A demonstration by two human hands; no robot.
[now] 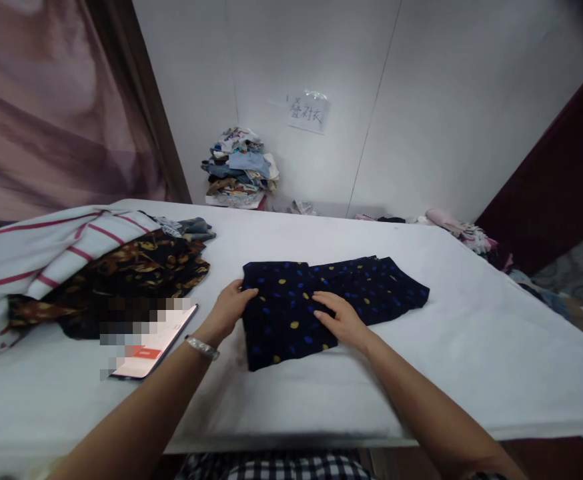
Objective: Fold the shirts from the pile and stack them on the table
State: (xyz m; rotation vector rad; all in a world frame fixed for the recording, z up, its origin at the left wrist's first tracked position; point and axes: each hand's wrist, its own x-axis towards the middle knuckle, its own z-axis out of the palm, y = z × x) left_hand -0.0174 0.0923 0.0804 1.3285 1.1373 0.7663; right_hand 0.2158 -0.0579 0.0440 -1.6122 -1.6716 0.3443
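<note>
At a white table (421, 373), my left hand (231, 303) grips the left edge of a folded navy dotted garment (321, 300), fingers curled over the fabric, while my right hand (344, 320) lies flat and open on its middle; a phone (156, 343) rests just left, beside a dark patterned shirt (131, 267)

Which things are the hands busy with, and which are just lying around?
Busy with:
- dark spotted cloth, partly folded on the white table
- left hand gripping its left edge
- right hand pressing flat on top

Just lying around:
- phone
- brown leaf-print garment
- red-striped white cloth
- pile of clothes by the wall
- paper sign
</note>
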